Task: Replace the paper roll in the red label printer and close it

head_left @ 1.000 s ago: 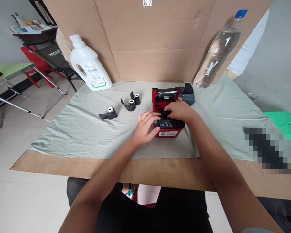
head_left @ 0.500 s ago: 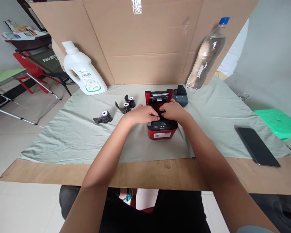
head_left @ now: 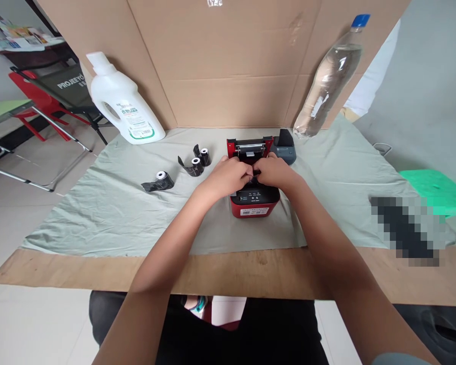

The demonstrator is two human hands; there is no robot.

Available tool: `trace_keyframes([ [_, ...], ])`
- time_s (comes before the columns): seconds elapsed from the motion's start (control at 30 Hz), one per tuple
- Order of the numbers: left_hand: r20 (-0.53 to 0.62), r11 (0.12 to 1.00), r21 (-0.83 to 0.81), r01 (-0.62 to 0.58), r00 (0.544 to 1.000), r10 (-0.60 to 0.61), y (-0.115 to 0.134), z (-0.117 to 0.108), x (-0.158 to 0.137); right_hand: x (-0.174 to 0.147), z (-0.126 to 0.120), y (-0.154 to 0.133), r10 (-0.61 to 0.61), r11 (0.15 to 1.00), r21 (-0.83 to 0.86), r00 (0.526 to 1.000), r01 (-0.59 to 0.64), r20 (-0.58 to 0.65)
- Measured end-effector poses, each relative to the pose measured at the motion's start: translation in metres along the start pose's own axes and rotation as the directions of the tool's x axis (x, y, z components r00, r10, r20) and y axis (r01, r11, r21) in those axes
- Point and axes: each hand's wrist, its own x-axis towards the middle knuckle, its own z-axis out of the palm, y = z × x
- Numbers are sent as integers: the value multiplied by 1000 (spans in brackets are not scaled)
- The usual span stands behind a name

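In front of me stands a red and black label printer (head_left: 255, 196) with its lid (head_left: 250, 144) raised at the back. My left hand (head_left: 232, 175) reaches over its left side, fingers curled down into the open compartment. From the other side my right hand (head_left: 275, 170) reaches in, its fingers bent and pinched close to the left fingertips. What lies between the fingertips inside the printer is hidden. To the left lie three small rolls with black outer wrap: a near roll (head_left: 161, 181), a middle roll (head_left: 195, 166) and a far roll (head_left: 204, 155).
Behind the printer sits a small dark grey device (head_left: 285, 149). A white detergent bottle (head_left: 127, 106) and a clear water bottle (head_left: 330, 81) lean against the cardboard backboard (head_left: 228, 61). On the right lies a pixelated dark object (head_left: 405, 228); beyond it is a green stool (head_left: 435, 190).
My left fingers have moved slightly back and deeper into the printer, and more of its front panel shows. The right hand stays nearly in place. The view has shifted slightly.
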Motion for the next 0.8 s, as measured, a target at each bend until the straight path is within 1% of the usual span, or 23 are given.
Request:
trace_keyframes([
  [0.07, -23, 1000, 26, 1, 1000, 0, 3, -3, -2, 1, -3, 3, -26, 999, 45, 999, 24, 29],
  [0.13, -24, 1000, 24, 20, 1000, -19, 6, -7, -6, -1, -11, 11, -72, 989, 135, 995, 62, 75],
  [0.2, -22, 999, 9, 42, 999, -42, 8, -10, -9, -7, -23, 24, -118, 960, 265, 988, 89, 95],
  [0.23, -22, 999, 3, 48, 999, -48, 9, -11, -11, -11, -30, 32, -121, 936, 340, 990, 88, 77],
  [0.27, -25, 999, 3, 51, 998, -51, 10, -12, -13, -15, -35, 40, -98, 906, 417, 995, 76, 33],
  [0.3, -28, 999, 6, 50, 998, -50, 11, -13, -15, -18, -39, 47, -46, 866, 497, 998, 60, -40],
  [0.33, -29, 999, 12, 50, 998, -50, 12, -14, -16, -19, -41, 54, 31, 820, 570, 990, 53, -136],
  [0.37, -29, 998, 19, 52, 998, -51, 13, -15, -18, -18, -41, 58, 119, 775, 629, 963, 62, -242],
  [0.4, -29, 998, 27, 53, 998, -53, 14, -17, -19, -15, -38, 61, 197, 738, 669, 920, 88, -339],
  [0.43, -30, 998, 39, 51, 998, -50, 16, -18, -20, -10, -34, 62, 253, 701, 702, 877, 126, -409],
  [0.47, -33, 997, 56, 44, 999, -42, 18, -19, -20, -3, -28, 62, 283, 659, 735, 851, 163, -442],
  [0.5, -39, 996, 79, 31, 999, -28, 20, -21, -21, 4, -22, 59, 294, 609, 770, 849, 188, -439],
  [0.53, -51, 994, 104, 15, 999, -10, 21, -22, -21, 11, -15, 56, 292, 555, 809, 865, 195, -409],
  [0.6, -85, 990, 143, -10, 996, 23, 24, -23, -22, 20, -6, 49, 256, 460, 870, 912, 176, -320],
  [0.63, -103, 989, 149, -19, 994, 35, 25, -24, -22, 21, -2, 47, 223, 432, 887, 933, 165, -282],
  [0.67, -121, 989, 148, -26, 992, 45, 26, -24, -23, 20, 0, 45, 176, 417, 895, 953, 155, -247],
  [0.73, -147, 989, 141, -40, 987, 61, 27, -23, -24, 12, 2, 45, 38, 410, 902, 986, 134, -164],
  [0.8, -154, 989, 138, -52, 985, 73, 27, -21, -23, 2, 3, 49, -102, 398, 912, 993, 99, -64],
])
